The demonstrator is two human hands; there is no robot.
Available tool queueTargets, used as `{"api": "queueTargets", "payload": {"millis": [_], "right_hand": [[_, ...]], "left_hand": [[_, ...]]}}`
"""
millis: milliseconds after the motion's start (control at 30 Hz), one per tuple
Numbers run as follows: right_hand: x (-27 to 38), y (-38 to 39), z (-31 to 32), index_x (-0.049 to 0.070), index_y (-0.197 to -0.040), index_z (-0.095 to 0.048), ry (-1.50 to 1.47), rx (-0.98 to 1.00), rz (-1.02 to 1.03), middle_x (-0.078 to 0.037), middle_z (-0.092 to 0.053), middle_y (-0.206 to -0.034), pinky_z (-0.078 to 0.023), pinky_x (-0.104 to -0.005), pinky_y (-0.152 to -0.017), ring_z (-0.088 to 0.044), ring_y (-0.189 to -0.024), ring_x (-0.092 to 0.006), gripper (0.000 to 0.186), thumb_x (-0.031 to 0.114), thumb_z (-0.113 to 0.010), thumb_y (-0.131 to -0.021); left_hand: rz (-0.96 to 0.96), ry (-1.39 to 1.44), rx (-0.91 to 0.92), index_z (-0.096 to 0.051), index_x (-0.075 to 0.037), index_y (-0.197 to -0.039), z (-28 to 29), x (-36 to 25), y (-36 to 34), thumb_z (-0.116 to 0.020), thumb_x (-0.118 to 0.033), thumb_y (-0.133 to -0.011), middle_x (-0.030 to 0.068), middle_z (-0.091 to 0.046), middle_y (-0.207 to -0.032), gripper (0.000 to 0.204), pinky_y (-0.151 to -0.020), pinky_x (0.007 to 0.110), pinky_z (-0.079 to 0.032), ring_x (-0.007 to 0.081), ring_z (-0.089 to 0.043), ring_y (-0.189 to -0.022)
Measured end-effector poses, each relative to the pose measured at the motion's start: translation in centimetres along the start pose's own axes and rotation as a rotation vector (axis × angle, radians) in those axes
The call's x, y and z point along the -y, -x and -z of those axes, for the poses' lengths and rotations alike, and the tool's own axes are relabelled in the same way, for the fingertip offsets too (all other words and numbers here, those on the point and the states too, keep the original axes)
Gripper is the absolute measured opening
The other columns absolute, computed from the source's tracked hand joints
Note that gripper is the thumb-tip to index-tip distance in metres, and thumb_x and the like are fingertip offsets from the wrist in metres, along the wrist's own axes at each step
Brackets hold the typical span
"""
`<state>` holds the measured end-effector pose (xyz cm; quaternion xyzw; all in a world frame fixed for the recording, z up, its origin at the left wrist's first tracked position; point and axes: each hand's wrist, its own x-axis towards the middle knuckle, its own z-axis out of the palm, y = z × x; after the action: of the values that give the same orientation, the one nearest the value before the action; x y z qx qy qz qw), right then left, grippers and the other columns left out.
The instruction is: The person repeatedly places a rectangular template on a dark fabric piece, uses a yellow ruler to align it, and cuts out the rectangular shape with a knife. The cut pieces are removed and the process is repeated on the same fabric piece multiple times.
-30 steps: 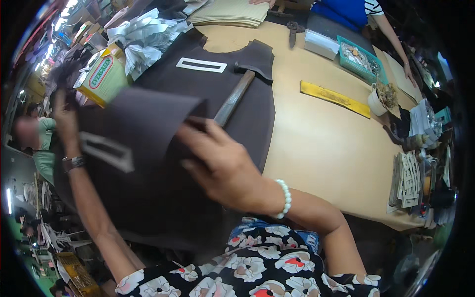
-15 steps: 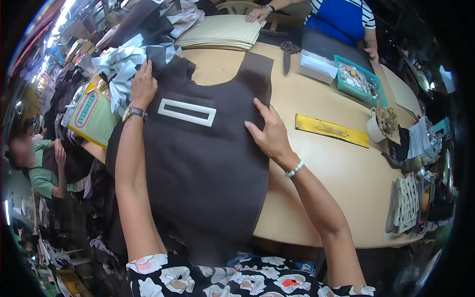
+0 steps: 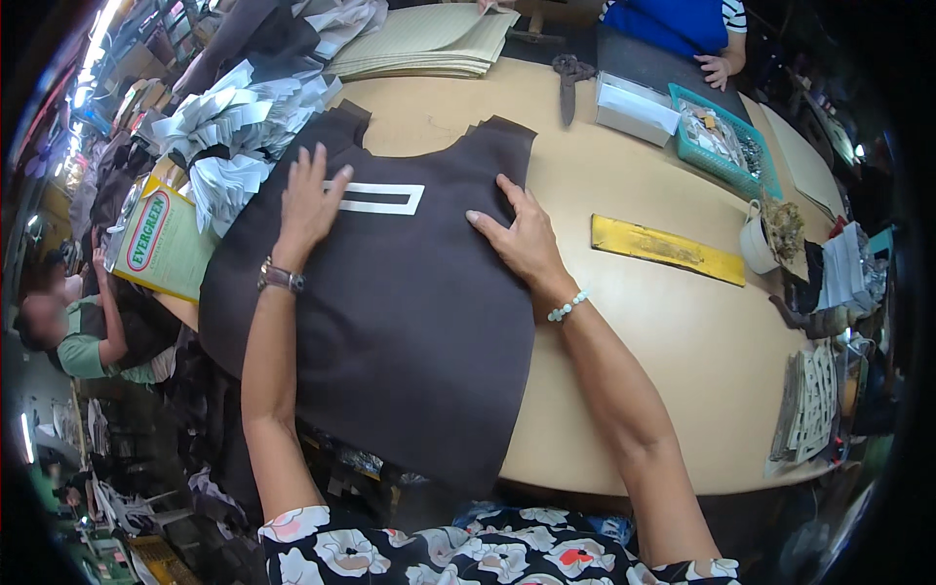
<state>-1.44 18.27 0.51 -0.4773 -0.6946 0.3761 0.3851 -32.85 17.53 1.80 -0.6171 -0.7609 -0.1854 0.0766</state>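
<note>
A large dark brown cut piece of fabric or leather [image 3: 400, 322], with a scooped neckline at its far edge, lies flat in front of me and overhangs the table's near edge. On its upper part sits a white rectangular frame-shaped strip [image 3: 405, 201]. My left hand [image 3: 310, 203] rests with fingers spread on the brown piece, covering the strip's left end. At the piece's right edge, my right hand [image 3: 522, 229] lies open, thumb and fingers apart. Neither hand grips anything.
A yellow flat bar [image 3: 668, 251] lies on the table [image 3: 624, 390] at right. Farther back are scissors [image 3: 569, 86], a white box [image 3: 636, 107], a teal basket [image 3: 726, 161] and stacked striped sheets [image 3: 419, 49]. White strips [image 3: 229, 127] and a yellow-green can [image 3: 161, 239] stand left. A co-worker's hand [image 3: 717, 68] rests opposite.
The brown piece's shoulder edges have come down toward me and lie flatter. My left hand has left the far left corner and moved nearer, onto the white strip's end.
</note>
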Motion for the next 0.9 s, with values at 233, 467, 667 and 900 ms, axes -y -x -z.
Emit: {"api": "queueTargets", "payload": {"millis": [233, 467, 667, 900], "right_hand": [[0.6, -0.2, -0.5, -0.008, -0.129, -0.048, 0.079, 0.027, 0.017, -0.022, -0.055, -0.123, -0.041, -0.0386, -0.098, -0.052, -0.117, -0.0340, 0.077, 0.043, -0.069, -0.076], [-0.4, -1.0, 0.2, -0.010, -0.131, -0.045, 0.084, -0.008, 0.030, -0.026, -0.049, -0.132, -0.037, -0.0378, -0.103, -0.048, -0.123, -0.0355, 0.081, 0.047, -0.068, -0.078], [-1.5, 2.2, 2.9, -0.001, -0.124, -0.053, -0.017, -0.205, 0.092, -0.021, -0.059, -0.116, -0.047, -0.0353, -0.089, -0.060, -0.103, -0.0279, 0.042, 0.028, -0.053, -0.093], [-2.0, 7.9, 4.3, -0.002, -0.095, -0.065, 0.162, -0.205, 0.102, -0.010, -0.061, -0.089, -0.050, -0.0298, -0.067, -0.061, -0.074, -0.0193, 0.017, 0.012, -0.065, -0.084]], "left_hand": [[-0.057, 0.056, 0.053, -0.039, -0.011, -0.142, -1.3, 1.6, 1.8, -0.044, -0.052, -0.092, 0.0196, -0.031, -0.149, 0.065, -0.108, 0.054, -0.023, 0.0390, -0.028, -0.137], [0.031, -0.189, 0.060, -0.033, -0.013, -0.145, 0.1, -2.0, 0.3, -0.044, -0.057, -0.091, 0.0172, -0.027, -0.151, 0.071, -0.106, 0.066, -0.019, 0.0383, -0.026, -0.138], [0.053, -0.054, 0.069, -0.038, -0.011, -0.142, -0.6, -8.0, 1.9, -0.043, -0.061, -0.088, 0.0171, -0.031, -0.149, 0.074, -0.107, 0.065, -0.014, 0.0370, -0.025, -0.139], [0.109, 0.022, 0.097, -0.047, -0.007, -0.137, -2.1, -8.1, 2.1, -0.045, -0.062, -0.086, 0.0176, -0.034, -0.148, 0.074, -0.111, 0.061, -0.006, 0.0352, -0.023, -0.140]]}}
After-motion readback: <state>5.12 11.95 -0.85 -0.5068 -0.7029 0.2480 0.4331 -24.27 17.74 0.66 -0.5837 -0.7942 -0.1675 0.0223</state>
